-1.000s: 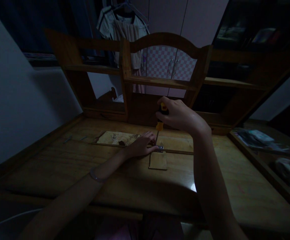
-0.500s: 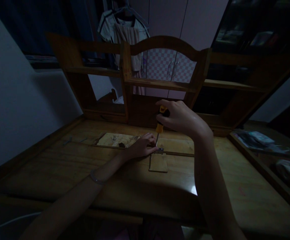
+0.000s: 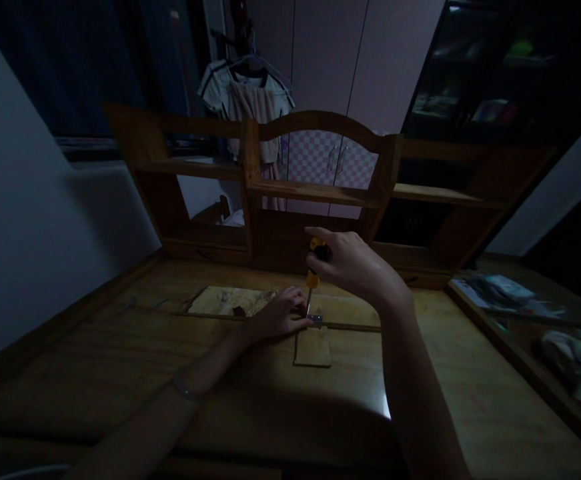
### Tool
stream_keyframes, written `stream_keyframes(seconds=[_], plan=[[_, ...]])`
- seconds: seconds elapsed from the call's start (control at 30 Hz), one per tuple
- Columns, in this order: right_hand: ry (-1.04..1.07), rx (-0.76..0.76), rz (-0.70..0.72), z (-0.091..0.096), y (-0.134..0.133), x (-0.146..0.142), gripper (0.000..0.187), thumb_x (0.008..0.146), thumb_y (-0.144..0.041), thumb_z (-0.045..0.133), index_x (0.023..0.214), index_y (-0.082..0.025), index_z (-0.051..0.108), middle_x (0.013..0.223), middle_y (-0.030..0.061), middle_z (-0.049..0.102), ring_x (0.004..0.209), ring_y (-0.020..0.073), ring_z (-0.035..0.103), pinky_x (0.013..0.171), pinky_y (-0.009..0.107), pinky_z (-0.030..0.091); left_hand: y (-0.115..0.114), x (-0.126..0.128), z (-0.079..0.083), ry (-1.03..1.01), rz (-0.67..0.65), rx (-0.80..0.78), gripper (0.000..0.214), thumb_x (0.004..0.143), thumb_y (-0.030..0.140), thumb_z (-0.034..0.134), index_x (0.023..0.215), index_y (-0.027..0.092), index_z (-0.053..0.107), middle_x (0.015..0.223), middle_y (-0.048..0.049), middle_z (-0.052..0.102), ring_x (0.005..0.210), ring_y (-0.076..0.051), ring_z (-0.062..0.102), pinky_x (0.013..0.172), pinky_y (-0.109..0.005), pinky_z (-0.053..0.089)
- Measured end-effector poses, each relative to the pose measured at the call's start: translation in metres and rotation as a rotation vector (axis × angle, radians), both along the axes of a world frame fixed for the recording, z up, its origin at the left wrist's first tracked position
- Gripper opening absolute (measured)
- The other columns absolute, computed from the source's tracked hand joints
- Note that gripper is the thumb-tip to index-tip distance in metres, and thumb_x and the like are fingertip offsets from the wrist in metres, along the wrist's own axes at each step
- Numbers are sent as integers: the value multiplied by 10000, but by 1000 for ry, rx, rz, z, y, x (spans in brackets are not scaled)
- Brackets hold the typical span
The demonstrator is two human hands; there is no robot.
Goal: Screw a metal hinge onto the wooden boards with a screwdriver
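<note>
My right hand (image 3: 347,263) is closed around the yellow and black handle of a screwdriver (image 3: 313,277), held nearly upright with its shaft pointing down. The screwdriver's tip meets a small metal hinge (image 3: 316,321); the exact contact is too small to make out. Low beside the shaft, my left hand (image 3: 285,313) has its fingers curled and its thumb against the hinge. A long thin board (image 3: 345,309) lies crosswise under the hinge and my left hand, its left part rough and marked. Nearer to me, a small square wooden piece (image 3: 313,348) adjoins the hinge.
The wooden desk top (image 3: 120,360) carries small thin items (image 3: 161,302) at left. A wooden shelf unit (image 3: 315,193) stands along the back edge. At right, beyond a raised wooden edge (image 3: 510,350), lie papers, plastic (image 3: 507,288) and cloth (image 3: 575,367).
The camera view has tilted up, so the desk and hands sit lower in the picture. Both hands keep their places at the hinge, and the screwdriver stays upright in my right hand.
</note>
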State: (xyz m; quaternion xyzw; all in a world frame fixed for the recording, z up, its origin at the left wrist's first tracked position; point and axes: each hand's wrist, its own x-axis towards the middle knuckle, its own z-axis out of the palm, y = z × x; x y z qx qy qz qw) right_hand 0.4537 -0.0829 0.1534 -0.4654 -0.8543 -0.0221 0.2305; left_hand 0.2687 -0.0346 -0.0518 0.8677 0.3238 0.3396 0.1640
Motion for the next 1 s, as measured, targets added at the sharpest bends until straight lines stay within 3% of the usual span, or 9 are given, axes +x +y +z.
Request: stream_keyframes(seconds=[0.1, 0.17, 0.3, 0.43, 0.67, 1.0], plan=[[23, -18, 8, 2, -2, 5, 541, 957, -288, 536, 1464, -112, 606, 1248, 145, 730, 1122, 274, 682, 966, 342, 450, 3, 0, -3, -7, -13, 0, 258, 887, 363, 803, 894, 196, 606, 1039, -48, 608, 1005, -223, 573, 881, -346, 466], [22, -17, 10, 1, -3, 8, 512, 955, -261, 521, 1434, -106, 619, 1200, 147, 737, 1090, 267, 682, 957, 345, 446, 5, 0, -4, -14, -30, 5, 261, 895, 380, 793, 901, 193, 611, 1044, -53, 609, 997, -220, 571, 879, -346, 466], [42, 11, 54, 0, -6, 12, 428, 982, -238, 530, 1401, -159, 563, 1014, 86, 727, 880, 215, 659, 808, 316, 442, 9, 0, -7, -17, -58, 32, 288, 902, 417, 781, 876, 189, 607, 1046, -60, 614, 1014, -225, 570, 895, -353, 464], [41, 35, 57, 0, -7, 13, 230, 1006, -251, 575, 1224, -184, 543, 916, 47, 687, 761, 181, 607, 669, 279, 372, 9, -1, -9, 6, -42, 31, 275, 902, 409, 780, 875, 191, 616, 1032, -59, 621, 1017, -229, 569, 905, -362, 462], [42, 82, 44, 3, 0, 14, 132, 991, -235, 581, 1105, -170, 559, 927, 69, 693, 809, 195, 619, 697, 290, 365, 1, -3, -3, -13, -27, 15, 228, 884, 327, 809, 913, 190, 629, 1038, -48, 626, 1013, -215, 577, 885, -333, 465], [83, 61, 61, 7, 0, 17, 241, 1004, -135, 458, 1173, -138, 631, 925, 82, 694, 831, 197, 630, 751, 300, 394, 3, -4, -7, -9, 4, 1, 240, 860, 311, 826, 936, 202, 626, 1080, -55, 625, 1043, -232, 586, 912, -357, 475]])
